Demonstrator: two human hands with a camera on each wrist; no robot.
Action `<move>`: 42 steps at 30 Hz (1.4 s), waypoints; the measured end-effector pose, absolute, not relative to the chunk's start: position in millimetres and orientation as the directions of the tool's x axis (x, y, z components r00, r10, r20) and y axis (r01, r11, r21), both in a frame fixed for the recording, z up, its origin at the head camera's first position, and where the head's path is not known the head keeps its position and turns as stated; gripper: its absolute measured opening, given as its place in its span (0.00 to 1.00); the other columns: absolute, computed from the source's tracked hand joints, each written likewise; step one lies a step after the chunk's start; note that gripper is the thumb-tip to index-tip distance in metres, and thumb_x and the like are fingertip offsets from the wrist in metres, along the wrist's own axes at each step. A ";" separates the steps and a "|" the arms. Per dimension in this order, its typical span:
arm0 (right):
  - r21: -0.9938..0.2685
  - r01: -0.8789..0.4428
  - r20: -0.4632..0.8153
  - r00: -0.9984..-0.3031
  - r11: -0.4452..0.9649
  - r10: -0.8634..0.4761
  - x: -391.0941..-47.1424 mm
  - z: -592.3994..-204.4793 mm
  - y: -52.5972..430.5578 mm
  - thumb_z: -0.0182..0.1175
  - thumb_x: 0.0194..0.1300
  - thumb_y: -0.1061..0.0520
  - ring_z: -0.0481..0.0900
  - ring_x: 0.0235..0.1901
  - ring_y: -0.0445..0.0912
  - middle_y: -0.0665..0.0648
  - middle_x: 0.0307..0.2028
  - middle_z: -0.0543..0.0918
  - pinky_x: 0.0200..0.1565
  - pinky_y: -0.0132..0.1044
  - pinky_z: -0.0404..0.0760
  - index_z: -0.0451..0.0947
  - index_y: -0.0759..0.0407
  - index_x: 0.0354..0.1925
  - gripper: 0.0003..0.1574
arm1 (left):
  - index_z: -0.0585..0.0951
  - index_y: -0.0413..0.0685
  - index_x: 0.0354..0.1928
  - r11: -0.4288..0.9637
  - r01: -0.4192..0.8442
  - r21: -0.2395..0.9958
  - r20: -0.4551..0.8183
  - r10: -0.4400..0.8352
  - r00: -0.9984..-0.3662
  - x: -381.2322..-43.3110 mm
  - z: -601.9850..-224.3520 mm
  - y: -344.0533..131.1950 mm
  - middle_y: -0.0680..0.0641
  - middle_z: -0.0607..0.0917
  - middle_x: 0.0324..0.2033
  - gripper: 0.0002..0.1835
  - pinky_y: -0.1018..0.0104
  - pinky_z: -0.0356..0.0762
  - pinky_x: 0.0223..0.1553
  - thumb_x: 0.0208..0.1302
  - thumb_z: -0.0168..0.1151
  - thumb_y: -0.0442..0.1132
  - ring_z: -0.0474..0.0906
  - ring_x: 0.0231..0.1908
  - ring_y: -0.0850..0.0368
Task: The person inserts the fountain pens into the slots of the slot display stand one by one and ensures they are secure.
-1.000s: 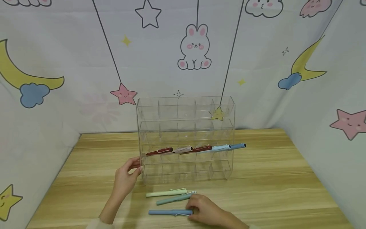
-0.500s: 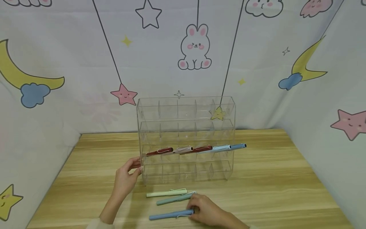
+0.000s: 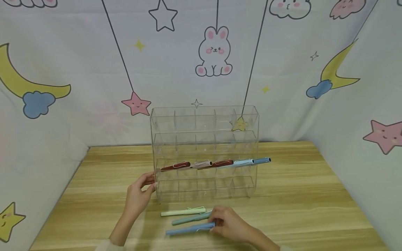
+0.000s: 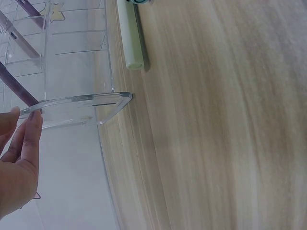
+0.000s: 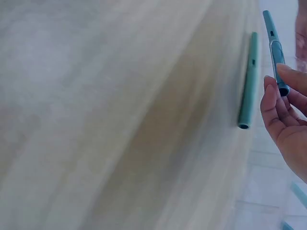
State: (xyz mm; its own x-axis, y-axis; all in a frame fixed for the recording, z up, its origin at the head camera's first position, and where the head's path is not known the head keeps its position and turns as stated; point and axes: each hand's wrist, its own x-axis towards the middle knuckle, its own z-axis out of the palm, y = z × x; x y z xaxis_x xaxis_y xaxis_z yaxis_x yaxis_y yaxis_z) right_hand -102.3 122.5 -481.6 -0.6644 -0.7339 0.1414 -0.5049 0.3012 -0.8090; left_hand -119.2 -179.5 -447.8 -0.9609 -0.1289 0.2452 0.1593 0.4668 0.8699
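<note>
The right hand (image 3: 230,225), low right of centre, pinches the blue pen (image 3: 188,230) by its clip end; the barrel runs left from the grip, dipping slightly, roughly along the front of the clear acrylic rack (image 3: 204,142) higher in the frame. Between pen and rack lie the teal pen (image 3: 190,219) and pale green pen (image 3: 182,211). The left hand (image 3: 139,195), nearer the rack, grips its left side panel. The right fingers hide the teal pen's right end; whether the blue pen's free tip touches wood is unclear.
</note>
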 end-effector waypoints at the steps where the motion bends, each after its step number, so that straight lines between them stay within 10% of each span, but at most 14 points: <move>1: -0.812 -0.501 0.147 -0.672 0.300 -0.726 -103.6 -478.7 123.3 0.66 0.51 0.67 0.71 0.27 0.31 0.46 0.30 0.74 0.27 0.25 0.78 0.79 0.62 0.32 0.08 | 0.76 0.33 0.49 0.467 0.159 0.870 0.245 -0.129 -0.961 -119.2 -447.8 -179.4 0.37 0.81 0.37 0.17 0.65 0.82 0.36 0.56 0.60 0.24 0.79 0.42 0.43; 19: -0.746 -0.462 0.211 -0.847 0.480 -0.489 -132.3 -420.9 109.2 0.66 0.51 0.68 0.70 0.26 0.38 0.50 0.29 0.72 0.26 0.28 0.76 0.79 0.64 0.31 0.06 | 0.76 0.33 0.49 0.481 0.167 0.861 0.258 -0.130 -0.957 -118.7 -447.5 -179.3 0.38 0.82 0.37 0.17 0.64 0.82 0.36 0.55 0.61 0.24 0.79 0.41 0.43; 42: -0.739 -0.474 0.299 -0.867 0.478 -0.397 -137.4 -429.9 54.5 0.69 0.46 0.70 0.71 0.23 0.39 0.55 0.26 0.73 0.23 0.24 0.75 0.79 0.69 0.28 0.08 | 0.76 0.35 0.50 0.479 0.158 0.864 0.248 -0.129 -0.960 -118.1 -446.0 -179.5 0.39 0.82 0.38 0.17 0.64 0.82 0.36 0.56 0.60 0.24 0.79 0.41 0.44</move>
State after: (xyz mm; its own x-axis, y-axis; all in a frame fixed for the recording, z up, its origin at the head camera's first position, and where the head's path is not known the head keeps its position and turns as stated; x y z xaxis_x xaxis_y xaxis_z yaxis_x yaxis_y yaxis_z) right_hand -137.4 54.5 -429.9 -0.8675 -0.3974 0.2993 -0.4741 0.4782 -0.7392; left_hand -118.1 -179.5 -446.0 -0.9602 -0.1291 0.2476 0.1583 0.4788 0.8636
